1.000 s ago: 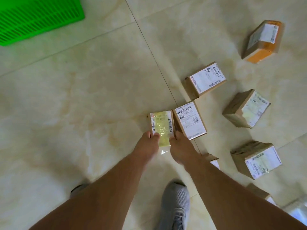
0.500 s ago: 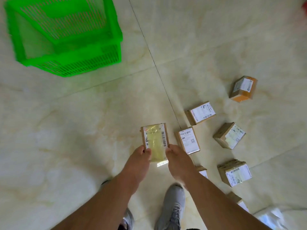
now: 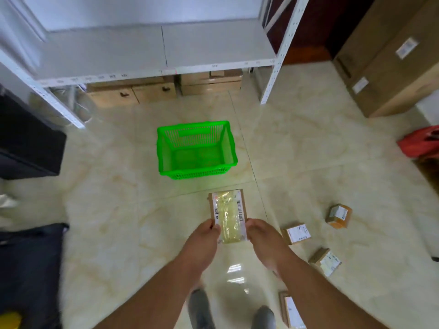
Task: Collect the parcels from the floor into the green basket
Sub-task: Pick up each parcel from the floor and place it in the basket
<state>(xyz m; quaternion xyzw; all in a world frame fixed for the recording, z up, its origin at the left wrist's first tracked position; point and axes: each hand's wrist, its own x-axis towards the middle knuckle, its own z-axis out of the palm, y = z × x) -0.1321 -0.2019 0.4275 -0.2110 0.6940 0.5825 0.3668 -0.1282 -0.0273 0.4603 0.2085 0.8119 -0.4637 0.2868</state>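
Observation:
I hold a small cardboard parcel [image 3: 227, 211] with a white label and yellowish tape, lifted above the floor. My left hand [image 3: 202, 238] grips its near left corner and my right hand [image 3: 263, 238] grips its near right corner. The green basket [image 3: 234, 153] stands on the floor just beyond the parcel, and looks empty. More parcels lie on the floor to my right: one with an orange side [image 3: 338, 216], one with a white label [image 3: 297, 233], a tilted one [image 3: 325, 261], and one near my right arm [image 3: 291, 309].
A white metal shelf rack [image 3: 166, 51] stands behind the basket, with cardboard boxes [image 3: 133, 93] under it. Large cartons [image 3: 389, 67] stand at the right, a red bag [image 3: 420, 143] beside them. Dark objects [image 3: 28, 138] line the left side. My shoes [image 3: 202, 309] are below.
I have straightened up with the parcel, lifting it off the floor in both hands. The view has tilted up, so the basket now sits ahead and the shelf is visible.

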